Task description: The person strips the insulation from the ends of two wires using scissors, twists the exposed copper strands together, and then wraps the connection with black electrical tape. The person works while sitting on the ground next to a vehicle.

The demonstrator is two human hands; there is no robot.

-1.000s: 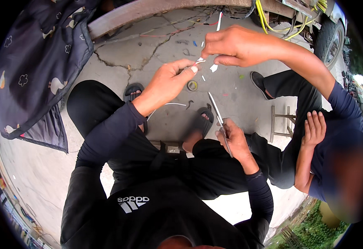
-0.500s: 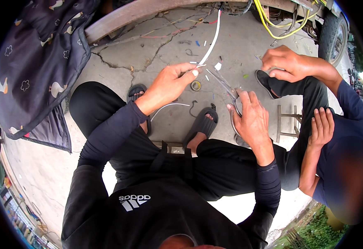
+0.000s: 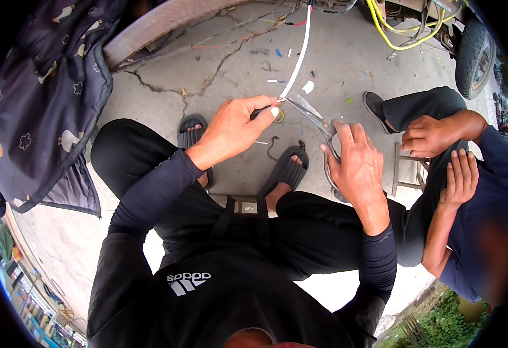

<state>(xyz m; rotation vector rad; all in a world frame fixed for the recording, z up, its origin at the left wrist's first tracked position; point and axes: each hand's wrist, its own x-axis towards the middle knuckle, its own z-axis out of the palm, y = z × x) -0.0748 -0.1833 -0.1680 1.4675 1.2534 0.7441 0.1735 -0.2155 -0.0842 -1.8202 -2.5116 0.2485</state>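
A white cable (image 3: 304, 57) hangs down from the vehicle at the top and ends at my left hand (image 3: 233, 129). That hand is closed, with thumb and forefinger pinching the cable's end, where thin wires show. My right hand (image 3: 355, 168) has its fingers in the handles of metal scissors (image 3: 322, 124). The blades point up and to the left, spread a little, with their tips right by the cable's end. Whether they touch the wires is too small to tell.
A co-worker (image 3: 474, 214) sits at the right, a hand (image 3: 425, 136) on the knee. A tape roll (image 3: 279, 115) and white scraps (image 3: 308, 87) lie on cracked concrete. Yellow cables (image 3: 393, 43) and a wheel (image 3: 476, 58) are top right; a dark patterned cover (image 3: 48, 98) hangs left.
The scissors have moved left and up, bringing their blades to the cable's end by my left fingers. The co-worker's raised hand has come down toward the knee.
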